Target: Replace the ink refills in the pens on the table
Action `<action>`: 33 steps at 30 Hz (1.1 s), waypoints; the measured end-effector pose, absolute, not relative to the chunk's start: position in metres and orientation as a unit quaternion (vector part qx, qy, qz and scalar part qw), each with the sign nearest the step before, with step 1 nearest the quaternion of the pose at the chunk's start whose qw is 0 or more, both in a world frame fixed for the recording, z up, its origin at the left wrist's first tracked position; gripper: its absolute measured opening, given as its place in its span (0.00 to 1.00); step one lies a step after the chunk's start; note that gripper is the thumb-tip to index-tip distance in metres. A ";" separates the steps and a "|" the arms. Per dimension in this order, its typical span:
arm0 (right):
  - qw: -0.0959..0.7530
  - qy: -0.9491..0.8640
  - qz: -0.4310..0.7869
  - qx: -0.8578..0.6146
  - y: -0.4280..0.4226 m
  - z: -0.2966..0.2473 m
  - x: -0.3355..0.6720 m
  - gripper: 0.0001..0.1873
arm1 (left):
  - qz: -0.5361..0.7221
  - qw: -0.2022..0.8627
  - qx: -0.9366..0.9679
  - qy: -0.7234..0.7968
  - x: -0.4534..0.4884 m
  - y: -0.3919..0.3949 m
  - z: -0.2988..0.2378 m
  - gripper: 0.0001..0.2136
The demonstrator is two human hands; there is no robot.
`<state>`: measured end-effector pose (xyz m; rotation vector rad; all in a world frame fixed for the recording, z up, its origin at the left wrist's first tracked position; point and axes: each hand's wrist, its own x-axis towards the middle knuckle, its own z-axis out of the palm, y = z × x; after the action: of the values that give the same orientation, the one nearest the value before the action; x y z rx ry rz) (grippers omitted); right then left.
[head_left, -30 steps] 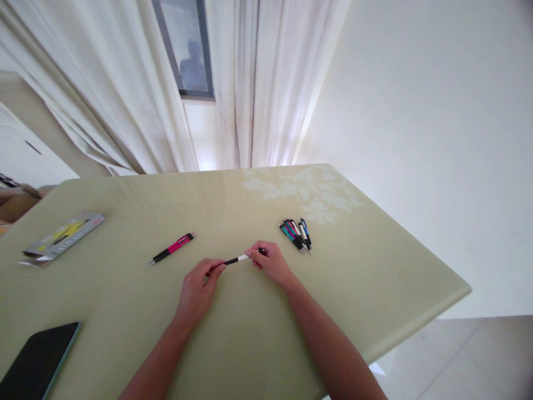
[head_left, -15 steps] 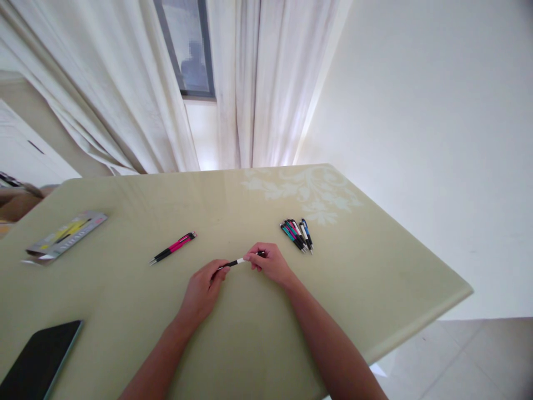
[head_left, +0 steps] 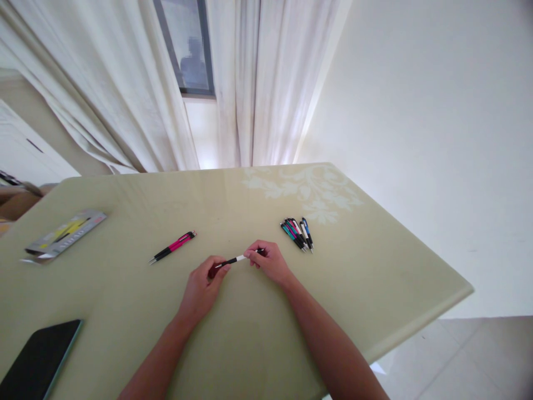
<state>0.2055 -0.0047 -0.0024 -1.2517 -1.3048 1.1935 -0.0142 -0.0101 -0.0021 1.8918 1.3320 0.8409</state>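
A black-and-white pen [head_left: 240, 258] spans the gap between my two hands, above the front middle of the table. My right hand [head_left: 268, 261] pinches its white barrel near the black clip end. At the other end, my left hand [head_left: 203, 287] has thumb and fingers loosely around the black grip and tip, which shows partly between them. To the left lie pink-and-black pens [head_left: 175, 246], side by side and pointing toward me. Beyond my right hand rests a cluster of several pens [head_left: 296, 235] in green, pink, white and blue.
The pale green table [head_left: 258, 344] has a sloping right edge near the white wall. An opened pen box [head_left: 66, 233] lies at far left, and a dark tablet-like slab [head_left: 41, 358] at front left. Curtains [head_left: 275, 83] hang behind.
My left fingers have loosened and spread a little around the pen's tip end, so more of it shows. My right hand keeps its pinch almost in place.
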 end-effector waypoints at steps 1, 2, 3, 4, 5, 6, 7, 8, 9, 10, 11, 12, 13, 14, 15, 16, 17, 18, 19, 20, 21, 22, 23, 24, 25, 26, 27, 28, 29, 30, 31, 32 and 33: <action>0.469 -0.531 0.486 -0.511 -0.005 -0.002 0.205 0.14 | 0.323 0.332 0.724 0.511 -0.015 -0.010 -0.001 0.18; 0.469 -0.530 0.488 -0.511 -0.004 -0.002 0.205 0.14 | 0.321 0.333 0.725 0.511 -0.015 -0.010 -0.001 0.21; 0.467 -0.530 0.491 -0.511 -0.004 -0.002 0.205 0.15 | 0.317 0.336 0.725 0.511 -0.015 -0.011 0.000 0.23; 0.465 -0.529 0.494 -0.510 -0.004 -0.002 0.206 0.15 | 0.318 0.339 0.721 0.514 -0.015 -0.011 0.000 0.23; 0.466 -0.527 0.495 -0.510 -0.004 -0.002 0.206 0.15 | 0.323 0.340 0.717 0.516 -0.015 -0.011 0.001 0.22; 0.468 -0.525 0.494 -0.511 -0.004 -0.002 0.206 0.15 | 0.328 0.338 0.716 0.515 -0.015 -0.011 0.001 0.21; 0.470 -0.524 0.494 -0.511 -0.004 -0.002 0.206 0.16 | 0.331 0.335 0.719 0.511 -0.015 -0.010 0.001 0.20; 0.471 -0.523 0.494 -0.511 -0.003 -0.002 0.206 0.16 | 0.331 0.333 0.723 0.507 -0.015 -0.010 0.002 0.20; 0.471 -0.523 0.494 -0.510 -0.003 -0.002 0.206 0.16 | 0.328 0.332 0.727 0.503 -0.015 -0.010 0.002 0.21; 0.471 -0.524 0.495 -0.509 -0.003 -0.002 0.206 0.16 | 0.325 0.334 0.730 0.500 -0.014 -0.010 0.002 0.22; 0.471 -0.524 0.495 -0.508 -0.003 -0.002 0.206 0.16 | 0.326 0.336 0.728 0.501 -0.014 -0.010 0.002 0.22; 0.472 -0.523 0.494 -0.509 -0.003 -0.002 0.206 0.16 | 0.330 0.337 0.723 0.505 -0.014 -0.009 0.002 0.21; 0.473 -0.522 0.493 -0.510 -0.003 -0.002 0.206 0.17 | 0.334 0.336 0.720 0.507 -0.014 -0.009 0.001 0.19; 0.475 -0.521 0.492 -0.511 -0.003 -0.002 0.207 0.17 | 0.335 0.334 0.721 0.506 -0.013 -0.009 0.001 0.18; 0.475 -0.520 0.493 -0.510 -0.003 -0.001 0.207 0.17 | 0.331 0.334 0.725 0.503 -0.013 -0.010 0.001 0.19; 0.476 -0.520 0.494 -0.509 -0.003 -0.001 0.207 0.17 | 0.326 0.333 0.729 0.501 -0.013 -0.010 0.001 0.20; 0.477 -0.520 0.495 -0.507 -0.003 0.000 0.207 0.17 | 0.323 0.333 0.731 0.500 -0.013 -0.010 0.000 0.21; 0.480 -0.519 0.496 -0.505 -0.004 0.000 0.207 0.16 | 0.323 0.334 0.729 0.502 -0.013 -0.010 0.000 0.21; 0.482 -0.517 0.496 -0.504 -0.003 0.000 0.208 0.16 | 0.326 0.333 0.725 0.507 -0.013 -0.010 -0.001 0.20; 0.483 -0.515 0.497 -0.505 -0.003 0.000 0.208 0.16 | 0.327 0.332 0.723 0.510 -0.014 -0.010 -0.001 0.19; 0.484 -0.513 0.498 -0.505 -0.003 0.000 0.208 0.16 | 0.325 0.332 0.725 0.510 -0.014 -0.010 -0.002 0.18; 0.484 -0.512 0.499 -0.505 -0.003 0.000 0.208 0.16 | 0.320 0.332 0.728 0.508 -0.014 -0.010 -0.003 0.19; 0.483 -0.511 0.502 -0.504 -0.003 -0.001 0.208 0.16 | 0.316 0.333 0.730 0.506 -0.014 -0.010 -0.004 0.20; 0.483 -0.510 0.504 -0.503 -0.003 -0.001 0.209 0.16 | 0.315 0.333 0.730 0.506 -0.014 -0.010 -0.004 0.21; 0.485 -0.508 0.504 -0.502 -0.003 -0.001 0.209 0.16 | 0.317 0.332 0.727 0.510 -0.014 -0.010 -0.005 0.20; 0.489 -0.506 0.504 -0.501 -0.003 -0.001 0.209 0.16 | 0.319 0.331 0.725 0.513 -0.014 -0.010 -0.005 0.19; 0.491 -0.505 0.504 -0.500 -0.003 -0.002 0.209 0.16 | 0.318 0.330 0.726 0.512 -0.014 -0.010 -0.005 0.18; 0.493 -0.504 0.504 -0.499 -0.002 -0.002 0.209 0.16 | 0.315 0.331 0.730 0.508 -0.014 -0.010 -0.005 0.19; 0.494 -0.502 0.505 -0.498 -0.002 -0.002 0.209 0.16 | 0.311 0.333 0.734 0.503 -0.014 -0.010 -0.004 0.20; 0.495 -0.502 0.506 -0.497 -0.002 -0.002 0.209 0.16 | 0.310 0.335 0.736 0.500 -0.014 -0.010 -0.004 0.20; 0.496 -0.501 0.506 -0.497 -0.002 -0.002 0.209 0.17 | 0.310 0.337 0.735 0.500 -0.013 -0.011 -0.004 0.20; 0.497 -0.500 0.506 -0.497 -0.002 -0.002 0.209 0.17 | 0.312 0.338 0.733 0.501 -0.013 -0.011 -0.004 0.19; 0.498 -0.499 0.506 -0.497 -0.002 -0.002 0.209 0.17 | 0.312 0.337 0.733 0.502 -0.013 -0.011 -0.003 0.18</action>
<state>0.2087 -0.0015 -0.0023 -1.2038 -1.2077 1.2240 -0.0129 -0.0107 -0.0035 1.9101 1.3091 0.8133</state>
